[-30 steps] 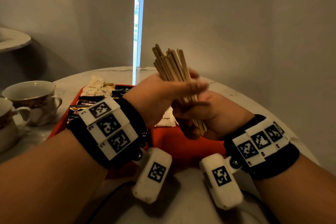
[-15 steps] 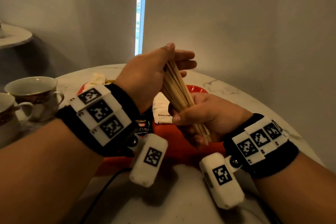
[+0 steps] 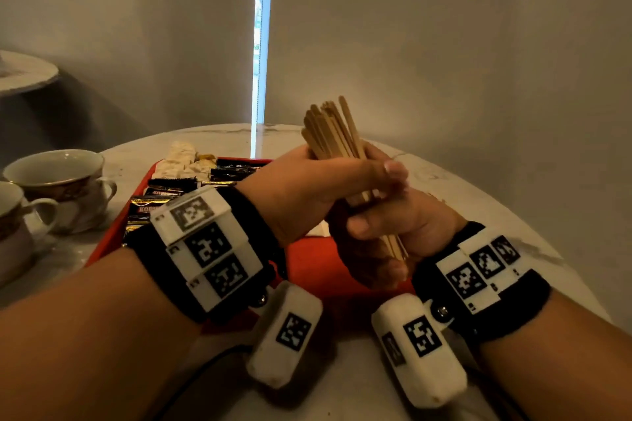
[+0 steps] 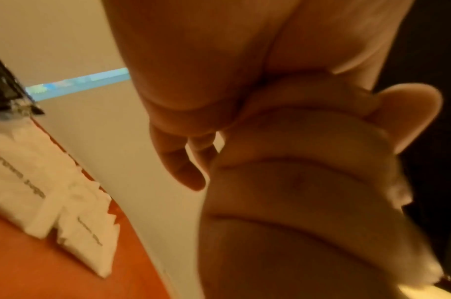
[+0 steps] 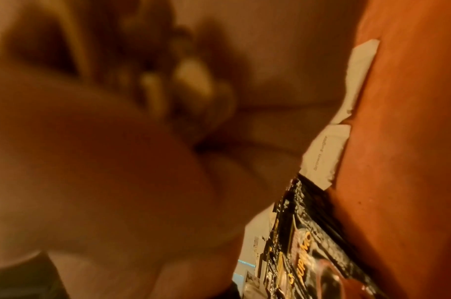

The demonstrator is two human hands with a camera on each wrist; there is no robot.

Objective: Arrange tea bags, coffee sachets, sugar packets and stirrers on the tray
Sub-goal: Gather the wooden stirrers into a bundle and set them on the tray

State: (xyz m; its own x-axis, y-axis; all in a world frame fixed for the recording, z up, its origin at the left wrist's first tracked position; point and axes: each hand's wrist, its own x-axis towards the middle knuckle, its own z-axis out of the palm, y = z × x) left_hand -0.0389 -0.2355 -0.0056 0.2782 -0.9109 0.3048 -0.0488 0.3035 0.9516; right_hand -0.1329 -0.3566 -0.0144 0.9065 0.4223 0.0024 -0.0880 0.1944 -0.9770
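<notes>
A pale marble-topped table (image 3: 478, 188) is seen beneath everything; a red tray (image 3: 307, 263) is set on it, directly under the two hands. At the table's left edge two patterned teacups (image 3: 58, 181) are stood side by side, apart from the tray.

The left hand (image 3: 307, 188) is held above the tray with its fingers and thumb wrapped round the upper part of a bundle of wooden stirrers (image 3: 330, 130); the right hand (image 3: 393, 232) is curled round the lower part of the same bundle, just below and touching the left hand. The bundle is kept nearly upright, leaning slightly away and to the left, with its top ends fanned unevenly above the left hand and its bottom ends showing beneath the right hand's thumb.

On the tray's left side black coffee sachets (image 3: 164, 195) are laid in overlapping rows; at the tray's far edge pale tea bags (image 3: 181, 157) are piled; white sugar packets (image 4: 27, 182) printed "brown sugar" are laid flat near the tray's middle, beside the sachets and mostly hidden by the hands in the head view.
</notes>
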